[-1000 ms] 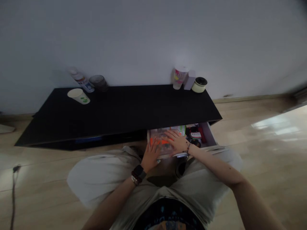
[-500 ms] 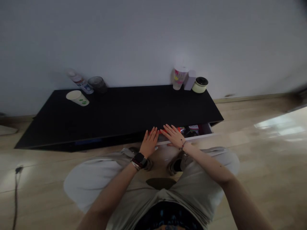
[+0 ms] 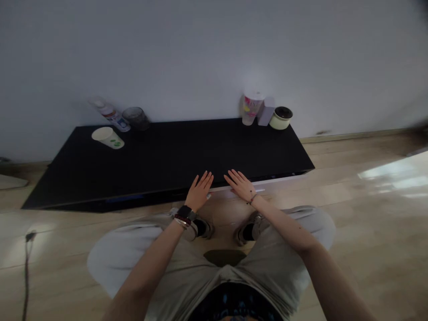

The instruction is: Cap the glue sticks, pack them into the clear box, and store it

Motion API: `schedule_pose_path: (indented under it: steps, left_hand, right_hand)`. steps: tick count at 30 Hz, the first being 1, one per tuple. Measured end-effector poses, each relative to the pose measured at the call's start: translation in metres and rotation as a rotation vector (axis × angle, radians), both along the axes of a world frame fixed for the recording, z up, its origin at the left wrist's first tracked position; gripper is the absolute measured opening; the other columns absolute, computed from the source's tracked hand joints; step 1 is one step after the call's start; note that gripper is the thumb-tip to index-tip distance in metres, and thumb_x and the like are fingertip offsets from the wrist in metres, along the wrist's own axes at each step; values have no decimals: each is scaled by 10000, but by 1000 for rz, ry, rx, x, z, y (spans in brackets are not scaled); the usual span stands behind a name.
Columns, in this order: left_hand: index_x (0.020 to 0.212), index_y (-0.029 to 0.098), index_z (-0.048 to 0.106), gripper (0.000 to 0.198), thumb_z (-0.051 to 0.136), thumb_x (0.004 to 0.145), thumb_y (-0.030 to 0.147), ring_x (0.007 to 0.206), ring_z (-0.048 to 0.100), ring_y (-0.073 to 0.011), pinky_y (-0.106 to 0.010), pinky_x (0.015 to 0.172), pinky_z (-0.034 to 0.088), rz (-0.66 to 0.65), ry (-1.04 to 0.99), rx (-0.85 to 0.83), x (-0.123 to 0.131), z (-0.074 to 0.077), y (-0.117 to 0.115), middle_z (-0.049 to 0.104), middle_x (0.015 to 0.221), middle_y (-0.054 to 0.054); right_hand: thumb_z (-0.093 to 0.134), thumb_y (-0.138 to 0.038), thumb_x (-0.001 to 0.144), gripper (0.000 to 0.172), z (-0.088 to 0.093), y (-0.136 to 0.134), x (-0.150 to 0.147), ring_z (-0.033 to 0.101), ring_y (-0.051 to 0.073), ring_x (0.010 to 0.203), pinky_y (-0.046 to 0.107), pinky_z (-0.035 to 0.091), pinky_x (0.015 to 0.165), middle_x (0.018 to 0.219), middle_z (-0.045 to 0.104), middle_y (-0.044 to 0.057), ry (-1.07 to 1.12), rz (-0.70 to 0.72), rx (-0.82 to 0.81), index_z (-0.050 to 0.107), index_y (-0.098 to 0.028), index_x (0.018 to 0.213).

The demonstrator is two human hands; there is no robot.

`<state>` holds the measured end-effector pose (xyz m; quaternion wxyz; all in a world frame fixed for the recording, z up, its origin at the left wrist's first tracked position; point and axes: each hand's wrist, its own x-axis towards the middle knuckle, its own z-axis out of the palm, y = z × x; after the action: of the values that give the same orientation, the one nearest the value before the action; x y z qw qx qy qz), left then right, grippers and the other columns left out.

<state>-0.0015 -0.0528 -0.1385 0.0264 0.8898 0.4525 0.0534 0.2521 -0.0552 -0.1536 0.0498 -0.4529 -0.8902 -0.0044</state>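
Observation:
A long black cabinet [image 3: 187, 147] stands against the wall in front of my knees. Its white-edged drawer [image 3: 281, 179] on the right is pushed nearly all the way in, with only a thin dark gap showing. My left hand [image 3: 199, 191] is at the cabinet's front edge, fingers stretched out and holding nothing; a dark watch [image 3: 186, 212] is on that wrist. To its right, my right hand [image 3: 241, 185] lies over the drawer front with its fingers extended and apart. The undersides of both hands are hidden.
On the cabinet's left stand a paper cup [image 3: 109, 137], a spray can [image 3: 112, 116] and a dark glass [image 3: 136, 118]. At the back right are a patterned plastic cup [image 3: 251, 108], a pale box [image 3: 266, 112] and a cream pot with black lid [image 3: 281, 118]. A cable [image 3: 26, 272] lies on the floor.
The drawer has slid inward, and the red and other items inside are now out of sight. My left hand has shifted left, away from my right hand.

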Motion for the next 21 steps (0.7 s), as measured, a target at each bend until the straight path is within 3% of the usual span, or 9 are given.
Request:
schedule_pose_path:
  steps: [13,21]
  left_hand:
    - [1529,175,385,558,373,971,198,1496,284,-216,-456,1231,216,24,-75,33,-2,-12,7,384,1577,-73]
    - [1525,219,400,597,431,934,146,1475,332,-232,-459,1213,259,43,-141,62,-2,-23,11,451,1534,-70]
  right_hand:
    - [445,-184,985,569,-7,5,-3,248,271,1507,498,243,1221,1610,317,127,27,-28,35,362,-209,1547]
    - [396,-119,988,562,-16,5,-5,260,264,1503,480,247,1222,1607,326,115,15,-56,89,372,-213,1542]
